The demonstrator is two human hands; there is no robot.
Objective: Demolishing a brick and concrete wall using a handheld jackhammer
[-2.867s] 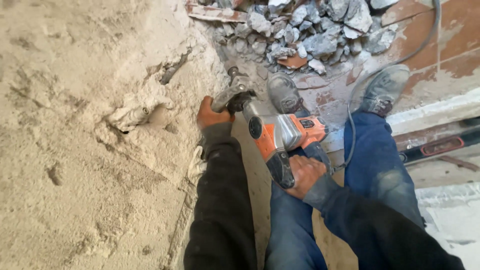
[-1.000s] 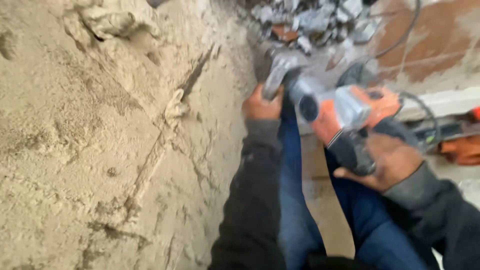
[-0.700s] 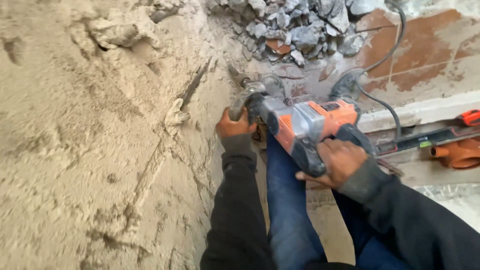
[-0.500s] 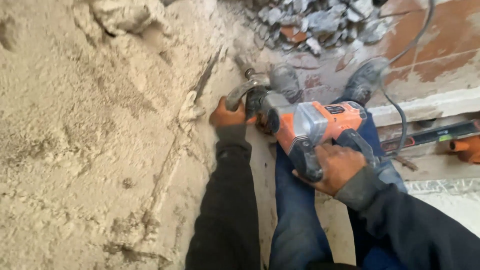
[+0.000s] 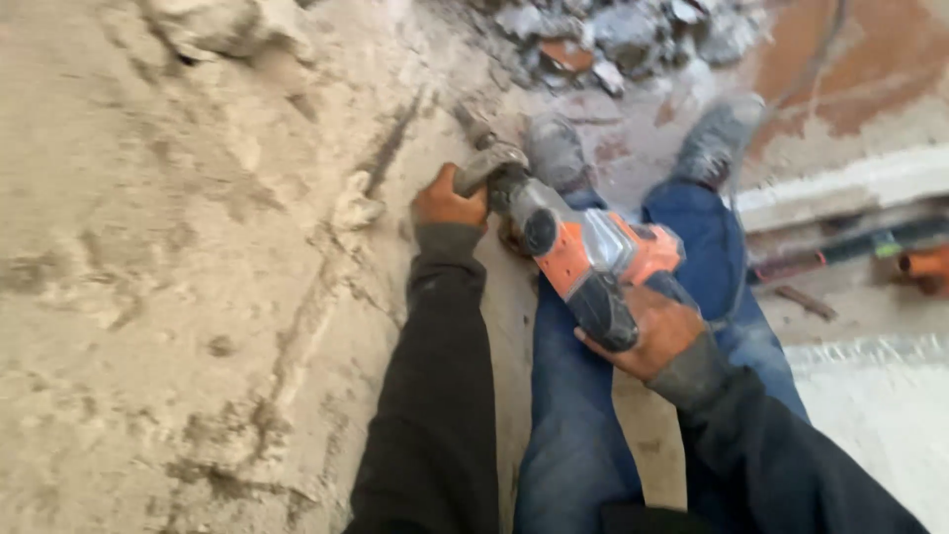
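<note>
An orange and grey rotary hammer (image 5: 583,252) points up and left toward a rough plastered wall (image 5: 168,297). My left hand (image 5: 447,202) grips its grey side handle (image 5: 491,164) close to the wall. My right hand (image 5: 647,331) is wrapped around the dark rear grip. The tool's bit (image 5: 470,124) reaches toward a dark chiselled groove (image 5: 390,143) in the plaster. Both arms wear dark sleeves, and my blue jeans (image 5: 573,415) and dusty shoes (image 5: 722,138) show below the tool.
A pile of broken rubble (image 5: 613,35) lies on the floor at the top. A loose lump of plaster (image 5: 222,25) sticks out of the wall at upper left. A white ledge (image 5: 850,183) and an orange object (image 5: 924,265) sit at the right.
The view has swung and blurred over the last seconds. The hammer and both hands have stayed together, with the bit still close to the groove in the wall.
</note>
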